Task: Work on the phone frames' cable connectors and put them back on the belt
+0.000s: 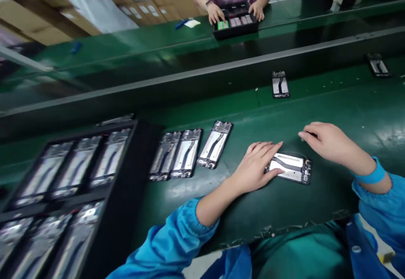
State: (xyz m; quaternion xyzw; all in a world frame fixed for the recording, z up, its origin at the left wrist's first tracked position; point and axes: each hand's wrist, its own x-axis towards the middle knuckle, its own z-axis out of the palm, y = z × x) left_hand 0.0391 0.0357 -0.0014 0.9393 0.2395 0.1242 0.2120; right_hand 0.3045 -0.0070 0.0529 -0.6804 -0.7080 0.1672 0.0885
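Observation:
A phone frame (291, 167) lies flat on the green belt (341, 114) in front of me. My left hand (257, 166) rests on its left end with the fingers flat and stretched out. My right hand (325, 141) hovers just behind the frame's right end, fingers curled loosely, fingertips near the belt; nothing shows in it. Both arms wear blue sleeves, and a blue band circles the right wrist.
Three more phone frames (190, 151) lie side by side left of my hands. A black tray (126, 186) holding several frames stands at the left. Two single frames (280, 84) lie farther along the belt. Across the line a person in pink handles another black tray (236, 25).

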